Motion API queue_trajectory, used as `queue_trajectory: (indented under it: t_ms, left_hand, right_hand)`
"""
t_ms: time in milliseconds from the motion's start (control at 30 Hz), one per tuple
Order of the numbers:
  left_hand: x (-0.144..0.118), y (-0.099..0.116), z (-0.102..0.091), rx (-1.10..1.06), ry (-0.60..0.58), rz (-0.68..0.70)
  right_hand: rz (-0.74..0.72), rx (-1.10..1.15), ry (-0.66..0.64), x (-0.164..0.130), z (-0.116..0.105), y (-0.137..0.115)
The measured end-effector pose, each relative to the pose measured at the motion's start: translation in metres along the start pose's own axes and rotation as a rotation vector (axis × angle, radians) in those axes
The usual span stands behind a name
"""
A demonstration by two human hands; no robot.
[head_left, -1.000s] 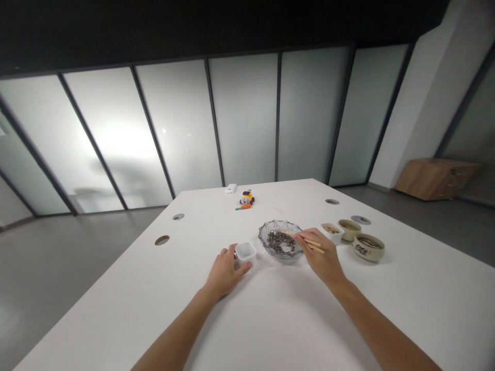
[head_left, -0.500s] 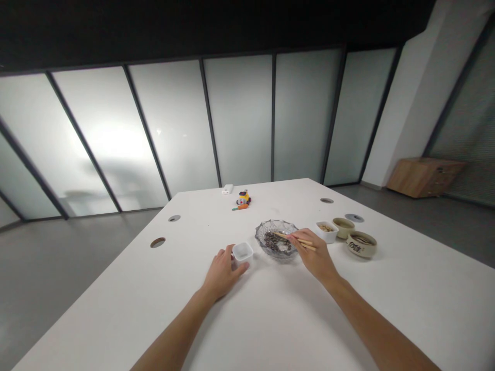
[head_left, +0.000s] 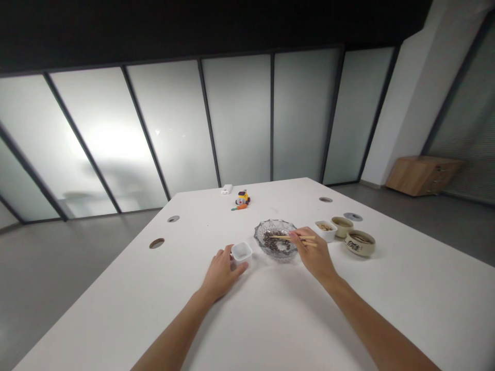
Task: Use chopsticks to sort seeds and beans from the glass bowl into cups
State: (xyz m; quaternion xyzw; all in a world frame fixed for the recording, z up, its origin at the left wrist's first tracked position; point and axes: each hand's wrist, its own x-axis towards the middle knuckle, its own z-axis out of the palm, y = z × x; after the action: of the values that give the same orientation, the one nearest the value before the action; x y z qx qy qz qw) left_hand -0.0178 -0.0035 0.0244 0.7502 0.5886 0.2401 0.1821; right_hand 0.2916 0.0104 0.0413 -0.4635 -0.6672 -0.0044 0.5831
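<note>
Item: white table [head_left: 270, 319], our two hands at work. Our left hand [head_left: 221, 272] curls loosely about a small white plastic cup [head_left: 242, 254], fingers touching its near side, steadying it upright just left of the cut-glass bowl [head_left: 275, 239]. Our right hand [head_left: 314, 253] is closed on a pair of wooden chopsticks [head_left: 291, 238], tips reaching over the dark beans [head_left: 277, 242] heaped in that bowl. Whether a bean is pinched, we cannot tell. Step in hand, we judge: picking among the beans. Next move calls for a firm pinch, a level lift, a short carry left to the cup. Right of the bowl: a small white dish [head_left: 325, 230], two ceramic bowls [head_left: 359, 242].
</note>
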Motion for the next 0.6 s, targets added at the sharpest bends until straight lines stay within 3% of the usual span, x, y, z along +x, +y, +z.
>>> queue_trajectory:
  t_ms: [600]
  left_hand:
    - [0.0003, 0.0017, 0.0003, 0.026, 0.001, -0.003]
  right_hand:
    - [0.005, 0.054, -0.021, -0.0027, 0.0030, -0.0005]
